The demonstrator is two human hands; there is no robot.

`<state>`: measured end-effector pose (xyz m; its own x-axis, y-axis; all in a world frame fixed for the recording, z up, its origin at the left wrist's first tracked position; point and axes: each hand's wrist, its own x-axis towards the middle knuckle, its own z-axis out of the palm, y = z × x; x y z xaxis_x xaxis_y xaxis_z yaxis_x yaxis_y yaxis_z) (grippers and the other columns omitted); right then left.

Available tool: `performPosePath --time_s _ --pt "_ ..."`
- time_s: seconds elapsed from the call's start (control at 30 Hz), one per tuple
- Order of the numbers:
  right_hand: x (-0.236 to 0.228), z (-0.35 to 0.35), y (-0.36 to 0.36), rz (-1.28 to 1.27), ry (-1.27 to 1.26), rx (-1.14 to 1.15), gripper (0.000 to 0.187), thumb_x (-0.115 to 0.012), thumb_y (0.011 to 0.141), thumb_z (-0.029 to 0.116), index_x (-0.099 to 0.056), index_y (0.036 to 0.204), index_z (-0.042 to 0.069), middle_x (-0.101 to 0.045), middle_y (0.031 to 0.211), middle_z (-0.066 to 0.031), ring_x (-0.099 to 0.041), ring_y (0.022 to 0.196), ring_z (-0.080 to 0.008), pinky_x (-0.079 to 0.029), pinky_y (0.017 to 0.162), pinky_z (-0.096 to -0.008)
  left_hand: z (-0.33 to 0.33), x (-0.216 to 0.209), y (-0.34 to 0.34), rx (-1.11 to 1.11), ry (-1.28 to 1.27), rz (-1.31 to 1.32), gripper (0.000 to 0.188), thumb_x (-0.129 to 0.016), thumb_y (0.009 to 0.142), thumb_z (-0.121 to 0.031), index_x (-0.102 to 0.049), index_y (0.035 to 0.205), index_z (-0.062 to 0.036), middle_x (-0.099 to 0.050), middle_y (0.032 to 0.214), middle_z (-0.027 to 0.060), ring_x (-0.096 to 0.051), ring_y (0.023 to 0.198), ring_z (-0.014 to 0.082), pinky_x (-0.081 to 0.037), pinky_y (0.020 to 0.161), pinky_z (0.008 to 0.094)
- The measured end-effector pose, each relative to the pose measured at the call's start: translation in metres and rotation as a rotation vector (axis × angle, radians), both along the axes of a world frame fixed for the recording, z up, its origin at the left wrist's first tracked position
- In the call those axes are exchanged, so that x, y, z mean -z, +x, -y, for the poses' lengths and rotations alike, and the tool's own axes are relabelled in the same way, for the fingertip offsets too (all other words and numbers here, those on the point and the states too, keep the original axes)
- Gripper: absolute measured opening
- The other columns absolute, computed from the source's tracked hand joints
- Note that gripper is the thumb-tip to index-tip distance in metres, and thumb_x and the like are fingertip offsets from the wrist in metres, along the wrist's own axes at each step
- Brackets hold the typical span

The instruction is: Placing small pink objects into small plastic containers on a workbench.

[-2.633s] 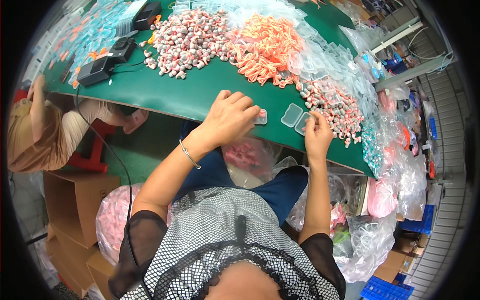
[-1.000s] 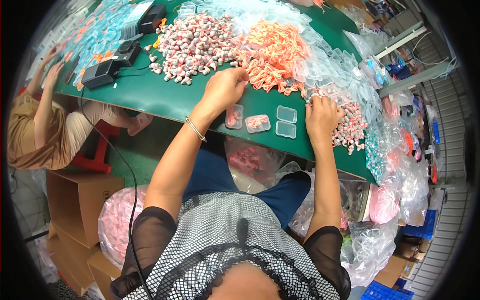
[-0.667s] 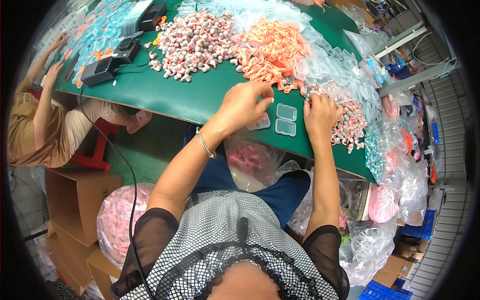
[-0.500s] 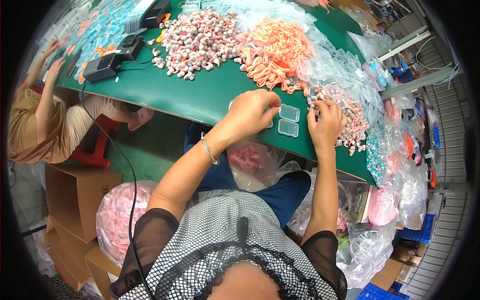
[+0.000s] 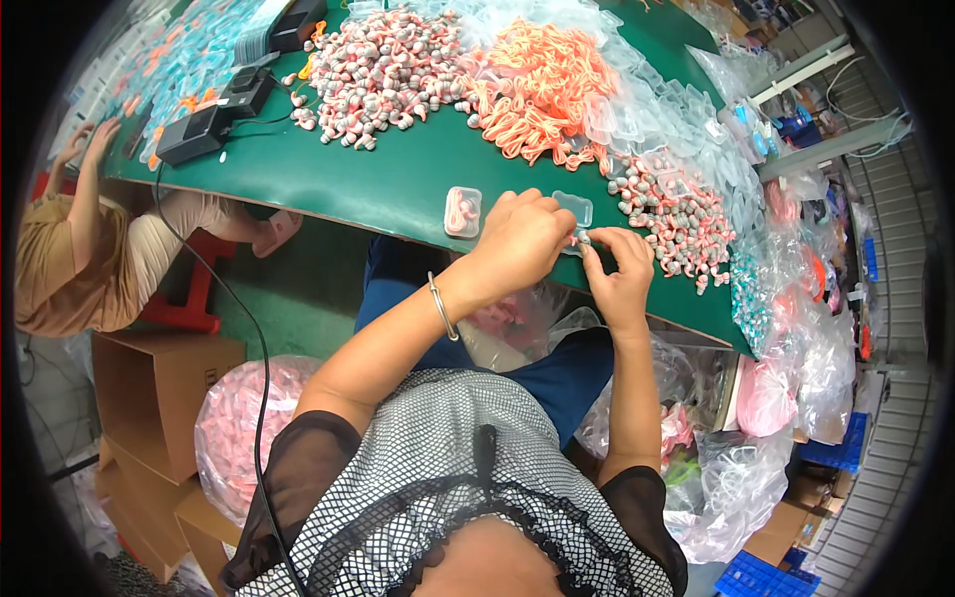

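Observation:
A small clear hinged plastic case lies open on the green table. Its lid (image 5: 574,207) shows beyond my hands, while its lower half is mostly covered by my left hand (image 5: 521,244). The left fingers are closed at the case; a bit of pink shows by their tips, too small to make out. My right hand (image 5: 622,277) pinches a small pink-and-grey earplug (image 5: 584,238) at the right side of the case. Left of my left hand sits another clear case (image 5: 463,212) with pink-and-white contents. The pile of pink-and-grey earplugs (image 5: 686,224) lies beyond my right hand.
Farther back are a larger earplug heap (image 5: 383,75), bundled orange cords (image 5: 542,85) and many clear cases (image 5: 662,109). Black boxes (image 5: 194,134) with a cable stand at left, near another person (image 5: 75,244). The table's front edge (image 5: 328,221) runs before me.
My right hand has left the earplug pile and come left to the case with an earplug. My left hand has lowered over the case's lower half, and the filled case at left has come into view.

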<state>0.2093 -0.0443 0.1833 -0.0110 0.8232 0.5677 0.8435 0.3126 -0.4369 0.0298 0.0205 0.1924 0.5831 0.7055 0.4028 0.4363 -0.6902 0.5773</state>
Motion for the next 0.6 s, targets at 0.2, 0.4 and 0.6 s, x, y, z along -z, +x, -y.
performPosePath --time_s 0.2,0.4,0.6 --pt "-0.006 -0.002 0.002 0.139 -0.028 -0.007 0.017 -0.076 0.076 0.013 -0.069 0.091 0.010 -0.066 0.088 -0.0039 -0.060 0.086 -0.0225 -0.038 0.083 -0.0372 -0.001 0.012 0.011 -0.101 0.171 -0.077 0.008 -0.069 0.081 -0.016 -0.067 0.084 -0.0088 -0.059 0.088 0.0044 -0.056 0.088 0.0259 -0.042 0.073 0.0392" --pt "-0.007 -0.004 0.007 0.172 -0.083 -0.045 0.017 -0.076 0.076 0.014 -0.070 0.091 0.010 -0.065 0.087 -0.0032 -0.060 0.085 -0.0220 -0.038 0.081 -0.0371 0.000 0.009 0.010 -0.101 0.128 -0.113 0.011 -0.070 0.079 -0.018 -0.068 0.086 -0.0103 -0.059 0.090 0.0042 -0.055 0.090 0.0248 -0.040 0.074 0.0394" --pt "0.001 -0.005 0.003 -0.068 -0.199 -0.032 0.014 -0.076 0.075 0.012 -0.070 0.088 0.011 -0.065 0.085 -0.0026 -0.059 0.083 -0.0223 -0.039 0.080 -0.0369 0.000 0.004 0.001 -0.056 0.099 -0.109 0.017 -0.073 0.074 -0.019 -0.068 0.088 -0.0114 -0.060 0.092 0.0032 -0.056 0.091 0.0240 -0.039 0.076 0.0398"
